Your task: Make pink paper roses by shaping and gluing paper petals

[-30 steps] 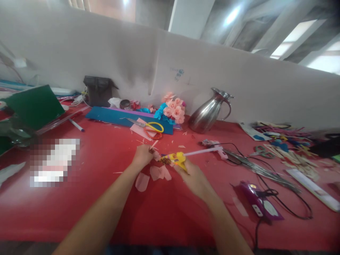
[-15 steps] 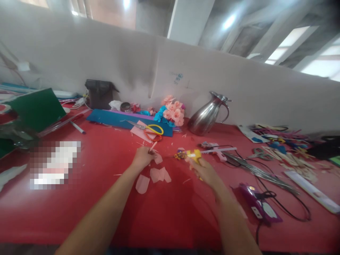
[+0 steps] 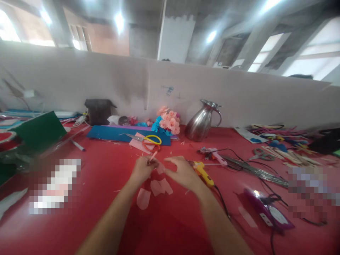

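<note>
While left hand point(image 3: 142, 169) pinches pink stick point(image 3: 153, 156), right hand point(image 3: 182, 172) reaches in, fingers loose.

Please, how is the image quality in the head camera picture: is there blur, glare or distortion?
In the head view, the ceiling lights flare into white streaks; the edges bend and smear, as the grey partition wall bows. The left hand, pinching a thin pink stick, and the right hand are soft with motion blur. The shiny steel jug shows bright glare. Two patches are pixelated.
</note>
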{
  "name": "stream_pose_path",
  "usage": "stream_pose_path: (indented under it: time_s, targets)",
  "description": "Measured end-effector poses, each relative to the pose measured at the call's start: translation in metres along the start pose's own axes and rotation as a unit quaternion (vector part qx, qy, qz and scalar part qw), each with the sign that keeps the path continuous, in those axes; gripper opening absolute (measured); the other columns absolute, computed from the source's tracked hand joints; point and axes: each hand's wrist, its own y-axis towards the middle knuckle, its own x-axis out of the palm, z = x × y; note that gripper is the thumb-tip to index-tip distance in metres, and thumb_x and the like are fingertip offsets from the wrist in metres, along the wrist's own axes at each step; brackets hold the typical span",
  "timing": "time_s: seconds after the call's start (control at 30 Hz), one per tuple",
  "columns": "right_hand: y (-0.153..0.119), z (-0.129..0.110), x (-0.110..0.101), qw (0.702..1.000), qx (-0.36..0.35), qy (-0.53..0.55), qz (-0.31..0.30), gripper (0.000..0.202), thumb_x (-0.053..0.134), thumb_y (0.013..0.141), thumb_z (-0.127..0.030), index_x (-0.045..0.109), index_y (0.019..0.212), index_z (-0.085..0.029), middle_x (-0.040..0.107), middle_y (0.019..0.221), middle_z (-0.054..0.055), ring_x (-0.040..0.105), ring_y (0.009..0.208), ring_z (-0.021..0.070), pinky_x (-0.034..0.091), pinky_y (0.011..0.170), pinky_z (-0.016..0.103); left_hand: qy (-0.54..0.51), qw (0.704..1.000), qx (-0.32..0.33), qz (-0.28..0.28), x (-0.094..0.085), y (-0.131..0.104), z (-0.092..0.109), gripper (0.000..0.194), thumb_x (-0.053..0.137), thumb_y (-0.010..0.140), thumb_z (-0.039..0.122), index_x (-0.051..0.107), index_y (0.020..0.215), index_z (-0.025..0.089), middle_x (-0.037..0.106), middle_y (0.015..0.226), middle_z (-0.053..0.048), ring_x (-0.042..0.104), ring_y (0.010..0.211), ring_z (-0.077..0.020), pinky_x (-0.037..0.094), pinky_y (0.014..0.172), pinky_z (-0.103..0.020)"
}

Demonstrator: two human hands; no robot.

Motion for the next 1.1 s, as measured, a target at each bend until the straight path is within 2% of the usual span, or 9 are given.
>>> stream_pose_path:
  time_s: [0.13,0.2,0.27,0.33,0.4,0.5,0.57,0.87,1.1]
  targets:
    - [0.016,-0.011,0.013,0.998,0.019,0.022,-0.049,0.021,0.049,0.075,-0.022,0.070,0.074,-0.019,0.070,0.073,0.006,0.061,0.070,0.0180,0.039,0.063,0.025,0.011,1.000,0.020,0.000,0.002,-0.003,0.008,0.007,0.060,0.066,0.017,0.065,0.069,0.015,0.064,0.067,-0.004,0.056,0.065,-0.0145,0.041,0.062,-0.024]
    - [0.020,-0.007,0.013,0.997,0.036,0.068,-0.023,0.022,0.049,0.074,-0.022,0.069,0.066,-0.019,0.069,0.066,0.004,0.059,0.063,0.0166,0.037,0.059,0.025,0.014,0.999,0.026,0.041,0.002,-0.005,0.015,0.012,0.061,0.066,0.018,0.065,0.077,0.016,0.061,0.073,-0.004,0.052,0.062,-0.0126,0.040,0.060,-0.023]
    - [0.021,-0.001,0.012,0.986,0.062,0.147,0.043,0.022,0.050,0.074,-0.027,0.069,0.066,-0.018,0.069,0.066,0.003,0.058,0.064,0.0168,0.038,0.060,0.025,-0.013,0.996,0.059,0.072,0.003,-0.008,0.021,0.016,0.056,0.072,0.022,0.064,0.085,0.017,0.058,0.084,-0.005,0.049,0.065,-0.0117,0.039,0.062,-0.023]
    - [0.020,0.004,0.012,0.959,0.109,0.235,0.113,0.025,0.053,0.073,-0.034,0.069,0.067,-0.017,0.067,0.064,0.002,0.057,0.063,0.0172,0.038,0.058,0.025,-0.063,0.992,0.074,0.076,0.005,-0.012,0.025,0.019,0.049,0.079,0.026,0.065,0.085,0.018,0.054,0.089,-0.005,0.048,0.071,-0.0120,0.038,0.065,-0.022]
    - [0.019,0.008,0.015,0.920,0.161,0.320,0.162,0.027,0.056,0.070,-0.039,0.069,0.066,-0.015,0.064,0.060,0.001,0.054,0.059,0.0161,0.036,0.055,0.025,-0.117,0.991,0.047,0.051,0.007,-0.014,0.027,0.023,0.047,0.080,0.030,0.066,0.084,0.017,0.052,0.081,-0.004,0.045,0.069,-0.0116,0.037,0.065,-0.021]
    - [0.016,0.011,0.020,0.862,0.200,0.431,0.178,0.027,0.060,0.066,-0.040,0.067,0.064,-0.014,0.061,0.057,0.001,0.050,0.056,0.0135,0.036,0.055,0.024,-0.200,0.980,-0.011,-0.012,0.011,-0.017,0.027,0.026,0.052,0.078,0.037,0.065,0.084,0.015,0.047,0.066,0.000,0.041,0.061,-0.0096,0.034,0.061,-0.021]
    - [0.014,0.011,0.022,0.842,0.198,0.472,0.170,0.026,0.062,0.064,-0.040,0.066,0.060,-0.014,0.060,0.057,0.002,0.049,0.057,0.0130,0.037,0.057,0.024,-0.239,0.970,-0.032,-0.036,0.013,-0.018,0.027,0.027,0.056,0.076,0.038,0.064,0.084,0.014,0.048,0.064,0.000,0.039,0.057,-0.0081,0.033,0.058,-0.020]
    - [0.010,0.004,0.022,0.826,0.189,0.504,0.169,0.025,0.064,0.063,-0.039,0.065,0.057,-0.015,0.060,0.057,0.002,0.047,0.055,0.0119,0.037,0.057,0.025,-0.320,0.945,-0.040,-0.049,0.019,-0.021,0.028,0.023,0.065,0.070,0.036,0.053,0.070,0.016,0.050,0.065,0.003,0.038,0.054,-0.0050,0.031,0.053,-0.017]
    - [0.008,0.001,0.018,0.807,0.203,0.533,0.152,0.022,0.064,0.062,-0.036,0.066,0.057,-0.015,0.060,0.056,0.002,0.047,0.054,0.0108,0.036,0.057,0.025,-0.314,0.947,-0.055,-0.034,0.018,-0.022,0.031,0.028,0.069,0.064,0.036,0.051,0.066,0.015,0.041,0.056,0.006,0.035,0.050,-0.0038,0.027,0.049,-0.016]
